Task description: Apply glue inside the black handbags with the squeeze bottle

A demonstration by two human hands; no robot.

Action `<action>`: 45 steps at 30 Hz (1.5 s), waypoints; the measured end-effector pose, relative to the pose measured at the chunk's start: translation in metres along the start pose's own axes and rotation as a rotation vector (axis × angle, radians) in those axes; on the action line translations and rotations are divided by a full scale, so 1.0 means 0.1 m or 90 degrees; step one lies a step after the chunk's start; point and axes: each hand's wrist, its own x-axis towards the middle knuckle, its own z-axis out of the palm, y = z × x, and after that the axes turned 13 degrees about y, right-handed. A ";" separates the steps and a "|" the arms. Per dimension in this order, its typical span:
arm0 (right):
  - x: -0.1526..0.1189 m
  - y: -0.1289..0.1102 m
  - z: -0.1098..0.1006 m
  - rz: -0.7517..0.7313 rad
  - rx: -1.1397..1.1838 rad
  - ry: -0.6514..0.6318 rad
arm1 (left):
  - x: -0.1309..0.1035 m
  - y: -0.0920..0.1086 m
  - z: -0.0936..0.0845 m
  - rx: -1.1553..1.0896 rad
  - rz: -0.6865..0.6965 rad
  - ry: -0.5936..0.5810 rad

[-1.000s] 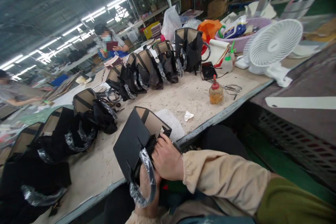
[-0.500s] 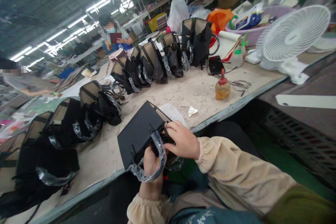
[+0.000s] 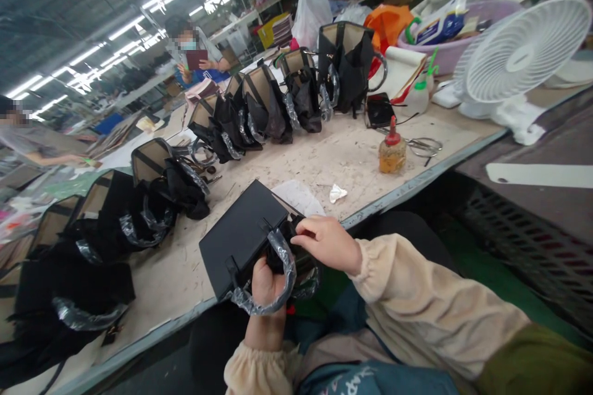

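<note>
With left hand (image 3: 265, 287) gripping the black bag (image 3: 236, 247) tilted over the counter (image 3: 324, 151) edge and right hand (image 3: 331, 244) pinching near its mouth, looks light, soft-sided, best held by the stiff panel (image 3: 252, 213), not slippery-looking wrapped handle (image 3: 290, 265).

One held handbag (image 3: 245, 228) sits toward 7 o'clock; at least five row handbags (image 3: 264, 108) line up around 11 to 12 (overlap hides some edges) and at least four side handbags (image 3: 104, 203) toward 8 to 9. Two co-workers (image 3: 188, 55) are at 9 and 10. There is one electric fan (image 3: 521, 58) and one purple basin (image 3: 451, 52) at 2, one red-capped bottle (image 3: 392, 154) and one pair of scissors (image 3: 424, 148) at 3, and one crumpled paper (image 3: 338, 193) at 4.
</note>
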 end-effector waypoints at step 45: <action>-0.20 -0.03 0.23 -0.211 -0.325 -0.122 | -0.01 -0.17 -0.02 0.002 0.084 0.072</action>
